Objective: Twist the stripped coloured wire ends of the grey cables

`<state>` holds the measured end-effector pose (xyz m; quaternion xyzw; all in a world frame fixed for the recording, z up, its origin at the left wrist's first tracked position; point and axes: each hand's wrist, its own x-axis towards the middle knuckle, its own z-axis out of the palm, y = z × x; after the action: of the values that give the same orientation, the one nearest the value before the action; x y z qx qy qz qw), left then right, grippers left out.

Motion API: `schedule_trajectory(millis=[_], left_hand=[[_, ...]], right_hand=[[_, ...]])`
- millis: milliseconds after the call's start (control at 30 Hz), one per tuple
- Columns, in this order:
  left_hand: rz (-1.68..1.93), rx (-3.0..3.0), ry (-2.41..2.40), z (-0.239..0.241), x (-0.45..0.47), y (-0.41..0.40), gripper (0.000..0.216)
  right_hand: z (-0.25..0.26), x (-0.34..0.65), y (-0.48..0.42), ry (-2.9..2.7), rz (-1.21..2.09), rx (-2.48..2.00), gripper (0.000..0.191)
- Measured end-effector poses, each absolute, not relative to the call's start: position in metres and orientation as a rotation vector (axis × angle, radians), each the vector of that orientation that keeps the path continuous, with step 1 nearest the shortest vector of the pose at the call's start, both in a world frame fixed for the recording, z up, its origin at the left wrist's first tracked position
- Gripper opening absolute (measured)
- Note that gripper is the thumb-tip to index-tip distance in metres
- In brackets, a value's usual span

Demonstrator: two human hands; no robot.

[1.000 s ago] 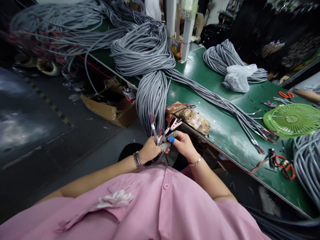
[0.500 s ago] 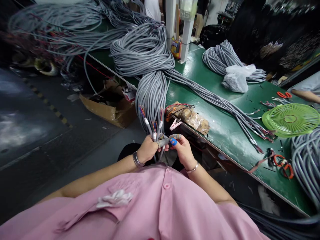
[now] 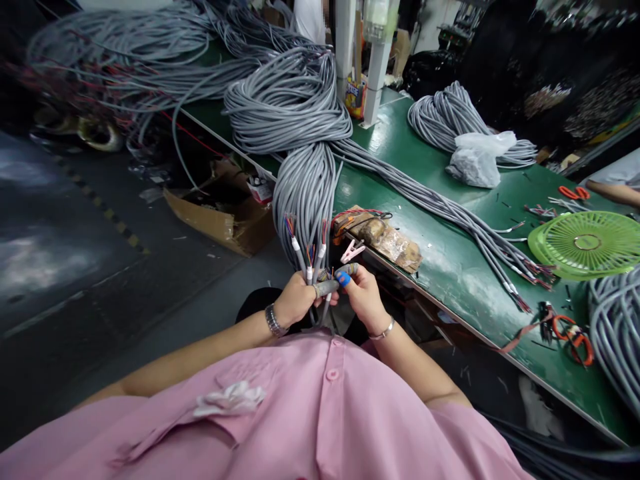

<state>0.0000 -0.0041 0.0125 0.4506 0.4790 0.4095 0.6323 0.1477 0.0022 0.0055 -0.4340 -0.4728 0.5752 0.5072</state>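
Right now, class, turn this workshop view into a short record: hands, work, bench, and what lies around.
Left hand: holds grey cables, coloured wires showing at their ends
Right hand: close against the left fingers; any grip too small to tell
Bench: green; cable coils, green fan, orange-handled tools
Bench edge: pink clip near wrapped block
Below, left: cardboard box

Gray cable ends (image 3: pixel 309 272) in the left hand (image 3: pixel 295 300) shifted leftward, rightmost more upright, now clear of the pink clip (image 3: pixel 352 251)
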Motion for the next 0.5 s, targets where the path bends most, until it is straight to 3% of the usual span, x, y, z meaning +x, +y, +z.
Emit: schedule_trajectory(millis=[500], left_hand=[[1.067, 0.915, 1.105, 0.0043, 0.0007, -0.0042, 0.024]], right_hand=[[0.0036, 0.142, -0.0007, -0.962, 1.442, -1.069, 0.021]])
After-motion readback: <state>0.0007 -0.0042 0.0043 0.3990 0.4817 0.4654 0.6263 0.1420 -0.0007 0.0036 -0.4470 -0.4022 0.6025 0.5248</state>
